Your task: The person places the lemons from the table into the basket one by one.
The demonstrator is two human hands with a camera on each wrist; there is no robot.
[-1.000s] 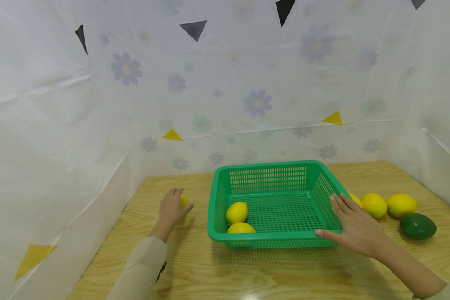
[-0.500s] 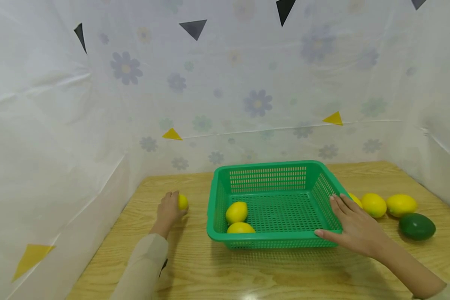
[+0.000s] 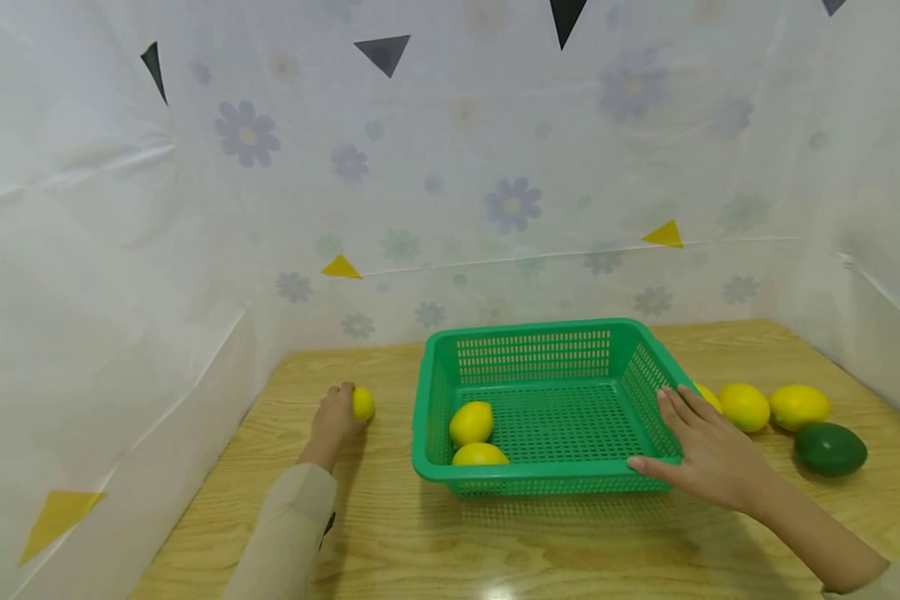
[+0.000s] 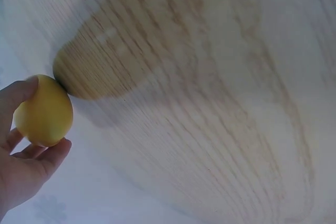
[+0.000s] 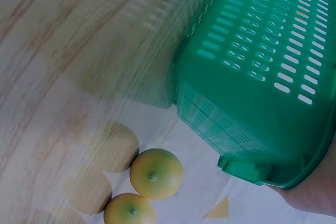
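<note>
At the left of the table my left hand (image 3: 335, 421) holds a yellow lemon (image 3: 362, 404). In the left wrist view, thumb and fingers curl round this lemon (image 4: 50, 116), close over the wood. A green plastic basket (image 3: 547, 472) stands in the middle, with two lemons (image 3: 471, 423) in its front left corner. My right hand (image 3: 712, 458) rests on the basket's front right corner, fingers lying straight over the right rim and thumb along the front rim. From the right wrist, only part of that hand (image 5: 310, 190) shows at the rim.
Right of the basket, three lemons (image 3: 745, 407) lie in a row, one partly hidden behind the basket and hand. A dark green avocado-like fruit (image 3: 830, 450) lies in front of them. Plastic sheeting (image 3: 450, 167) with flower prints walls in the wooden table (image 3: 525, 542).
My left thumb and fingers have come round the lemon, and more of the lemon shows beside the hand. The right hand and basket stay as they were.
</note>
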